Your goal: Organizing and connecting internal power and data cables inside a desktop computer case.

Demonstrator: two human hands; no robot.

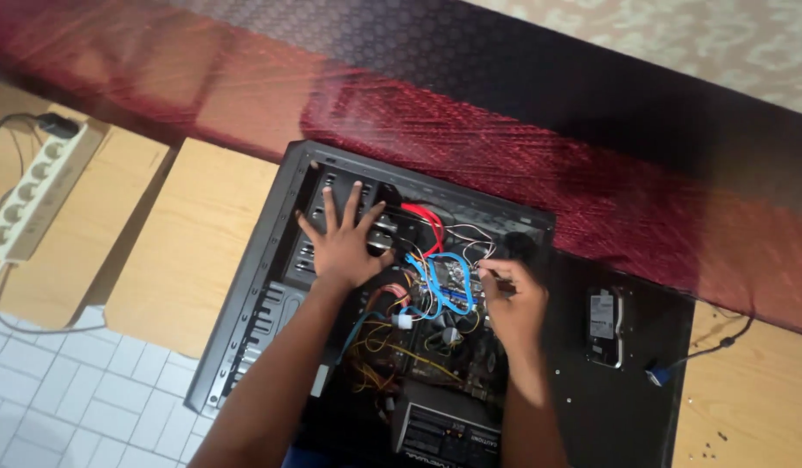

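Computer case (245,286) bottom cut off, right hand (515,303) blurred, fingertips hidden among cables (435,286)

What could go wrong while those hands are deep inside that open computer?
The right hand works among a tangle of blue and red cables; a tug might pull one loose. The left hand presses flat on the drive cage, whose metal edges could scrape fingers. The loose hard drive lies on the removed side panel and might get knocked.
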